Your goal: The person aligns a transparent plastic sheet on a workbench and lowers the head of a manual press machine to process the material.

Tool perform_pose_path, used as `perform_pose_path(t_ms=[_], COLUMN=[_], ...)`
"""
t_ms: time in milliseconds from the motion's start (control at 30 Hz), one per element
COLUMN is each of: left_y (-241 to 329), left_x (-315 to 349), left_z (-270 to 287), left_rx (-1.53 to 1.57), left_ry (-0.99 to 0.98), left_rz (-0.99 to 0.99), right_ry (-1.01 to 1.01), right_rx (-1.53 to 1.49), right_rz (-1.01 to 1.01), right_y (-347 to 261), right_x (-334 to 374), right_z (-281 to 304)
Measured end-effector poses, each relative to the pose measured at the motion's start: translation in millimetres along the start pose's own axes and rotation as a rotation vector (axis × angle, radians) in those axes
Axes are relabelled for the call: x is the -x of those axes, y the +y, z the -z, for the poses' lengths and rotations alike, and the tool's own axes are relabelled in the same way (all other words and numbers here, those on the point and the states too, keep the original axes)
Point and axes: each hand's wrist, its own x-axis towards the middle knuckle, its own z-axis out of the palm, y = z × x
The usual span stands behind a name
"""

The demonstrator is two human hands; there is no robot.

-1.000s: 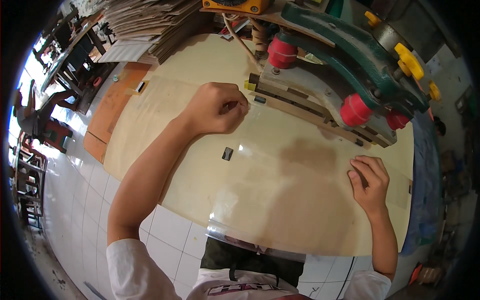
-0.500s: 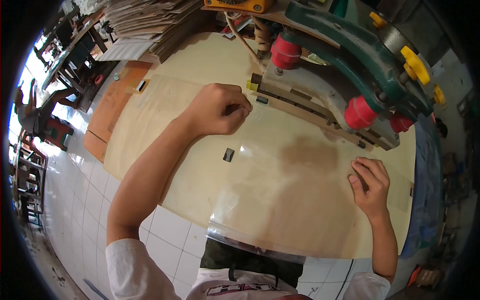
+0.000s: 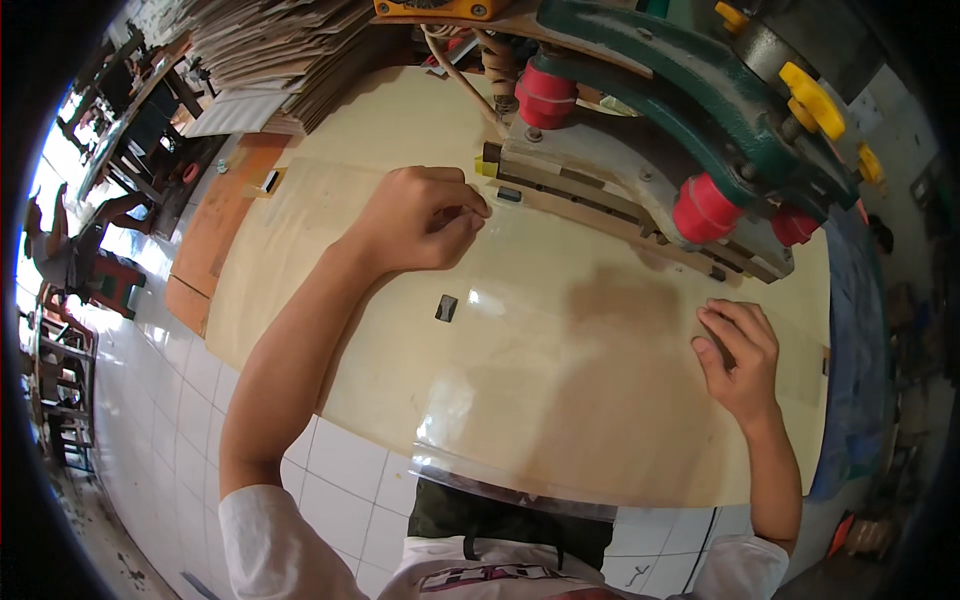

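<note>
My left hand (image 3: 425, 220) is closed, fingers curled in and thumb against them, over the pale tabletop (image 3: 300, 230) left of a machine's metal bar (image 3: 600, 215). Whatever lies between those fingers, if anything, is hidden. My right hand (image 3: 740, 350) hovers or rests near the bar's right end, its fingers loosely bent, thumb apart and nothing visible between them. A glossy clear plastic sheet (image 3: 445, 400) lies flat between my arms, reaching the table's front edge. A small dark block (image 3: 446, 308) sits just below my left hand; another dark piece (image 3: 509, 195) is beside the bar.
The machine's green arm (image 3: 690, 110) carries red knobs (image 3: 707, 208) and yellow hand screws (image 3: 812, 100) at the upper right. A stack of flat boards (image 3: 270, 60) stands at the back left. Blue sheeting (image 3: 850, 350) hangs at the right. A seated person (image 3: 70, 240) is far left.
The view has shifted slightly, so the machine appears further left and a little higher. Both hands keep nearly the same pose and place over the table.
</note>
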Motion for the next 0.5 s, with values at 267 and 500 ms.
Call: perform_pose_path(t_ms=[267,500], left_y=[-2.7,-2.4], left_x=[1.2,1.8], left_z=[0.5,1.2], left_rx=[-0.027,0.004], left_ry=[-0.049,-0.056], left_rz=[-0.017,0.004], right_ry=[-0.041,-0.069], right_rx=[0.000,-0.004], right_rz=[0.026,0.032], right_y=[-2.8,-2.1], right_x=[-1.7,-0.9], right_z=[0.8,0.7])
